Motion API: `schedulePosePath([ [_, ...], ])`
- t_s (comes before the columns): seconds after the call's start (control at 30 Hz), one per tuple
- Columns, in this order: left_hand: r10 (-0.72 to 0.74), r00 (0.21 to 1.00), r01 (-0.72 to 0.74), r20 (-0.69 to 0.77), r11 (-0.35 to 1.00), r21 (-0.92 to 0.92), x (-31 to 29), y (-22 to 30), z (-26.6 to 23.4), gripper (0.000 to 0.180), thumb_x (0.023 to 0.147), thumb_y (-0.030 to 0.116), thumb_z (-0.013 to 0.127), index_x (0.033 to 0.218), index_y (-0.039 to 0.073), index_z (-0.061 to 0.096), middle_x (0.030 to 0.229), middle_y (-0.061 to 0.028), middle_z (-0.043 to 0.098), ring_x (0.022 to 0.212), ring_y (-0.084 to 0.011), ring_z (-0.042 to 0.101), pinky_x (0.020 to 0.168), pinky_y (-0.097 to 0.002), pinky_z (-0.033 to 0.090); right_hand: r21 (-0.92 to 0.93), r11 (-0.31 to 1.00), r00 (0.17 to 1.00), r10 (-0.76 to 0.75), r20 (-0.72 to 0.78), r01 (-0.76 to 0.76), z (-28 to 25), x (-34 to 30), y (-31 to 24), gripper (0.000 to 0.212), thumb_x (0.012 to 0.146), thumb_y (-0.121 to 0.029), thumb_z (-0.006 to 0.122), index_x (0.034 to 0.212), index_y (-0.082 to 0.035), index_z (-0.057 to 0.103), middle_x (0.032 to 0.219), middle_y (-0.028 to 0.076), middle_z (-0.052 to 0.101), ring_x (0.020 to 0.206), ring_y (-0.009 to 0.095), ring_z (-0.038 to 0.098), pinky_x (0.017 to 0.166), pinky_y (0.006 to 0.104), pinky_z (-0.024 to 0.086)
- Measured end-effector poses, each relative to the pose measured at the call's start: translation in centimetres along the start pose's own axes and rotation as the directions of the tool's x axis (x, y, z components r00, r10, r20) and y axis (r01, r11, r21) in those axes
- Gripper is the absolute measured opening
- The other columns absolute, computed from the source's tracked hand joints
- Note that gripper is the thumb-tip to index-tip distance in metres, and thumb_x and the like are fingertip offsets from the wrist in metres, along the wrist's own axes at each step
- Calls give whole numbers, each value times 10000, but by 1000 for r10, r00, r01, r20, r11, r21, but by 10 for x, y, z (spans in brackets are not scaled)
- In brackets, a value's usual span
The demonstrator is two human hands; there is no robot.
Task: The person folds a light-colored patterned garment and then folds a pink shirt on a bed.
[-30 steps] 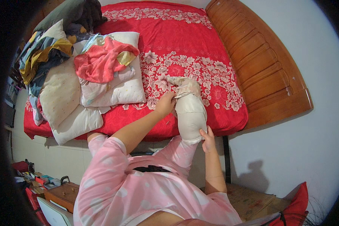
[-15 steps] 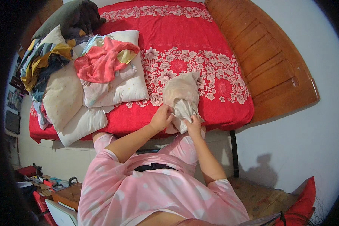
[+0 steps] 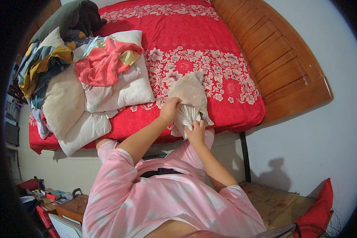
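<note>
A small beige pillowcase point(image 3: 189, 88) lies at the bed's near edge, partly over my lap. White gathered fabric point(image 3: 191, 114) bunches out of its opening. My left hand point(image 3: 170, 110) is closed on the left rim of the opening. On the near side, my right hand point(image 3: 196, 133) has its fingers curled into the white fabric, gripping it. What fills the far end of the case is hidden.
The bed carries a red floral sheet point(image 3: 178, 33). To the left are white pillows point(image 3: 141, 85), a coral cloth point(image 3: 103, 65) and heaped clothes point(image 3: 47, 63). A wooden headboard point(image 3: 281, 59) stands at right; a red bag-like thing point(image 3: 315, 208) is low right.
My left hand has moved up along the opening's rim. My right hand has shifted slightly left and nearer, and the white fabric and case have changed shape.
</note>
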State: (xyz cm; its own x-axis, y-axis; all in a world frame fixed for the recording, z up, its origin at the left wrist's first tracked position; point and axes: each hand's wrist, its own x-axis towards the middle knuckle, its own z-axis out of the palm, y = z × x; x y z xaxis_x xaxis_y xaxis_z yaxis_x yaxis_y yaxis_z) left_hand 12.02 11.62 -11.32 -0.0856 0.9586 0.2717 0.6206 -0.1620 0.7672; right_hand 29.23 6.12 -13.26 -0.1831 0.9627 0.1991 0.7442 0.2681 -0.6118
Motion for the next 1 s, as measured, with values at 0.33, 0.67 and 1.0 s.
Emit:
schedulePosePath([
  [0.33,127,979,-138,162,989,56,-41,18,20,162,754,58,567,914,40,581,899,-157,563,890,-349,538,768,-413,442,183,983,979,-34,199,-2,-7,-11,30,521,723,-257,668,1111,5,439,1166,206,408,1090,374,419,913,453,359],
  [0.67,497,793,-357,351,847,-394,-56,54,25,143,736,57,607,869,63,557,818,-118,569,806,-312,549,707,-363,440,-220,912,935,-355,-3,345,-38,53,34,188,719,-93,539,904,-71,566,982,82,544,968,277,502,803,409,400],
  [1.0,-70,997,74,-36,992,107,-62,-28,3,740,661,137,756,1270,44,347,1072,-200,502,1060,-355,461,884,-425,404,29,1000,917,-6,398,-6,-34,6,95,111,741,-54,534,777,-93,631,726,117,585,783,270,572,774,393,421],
])
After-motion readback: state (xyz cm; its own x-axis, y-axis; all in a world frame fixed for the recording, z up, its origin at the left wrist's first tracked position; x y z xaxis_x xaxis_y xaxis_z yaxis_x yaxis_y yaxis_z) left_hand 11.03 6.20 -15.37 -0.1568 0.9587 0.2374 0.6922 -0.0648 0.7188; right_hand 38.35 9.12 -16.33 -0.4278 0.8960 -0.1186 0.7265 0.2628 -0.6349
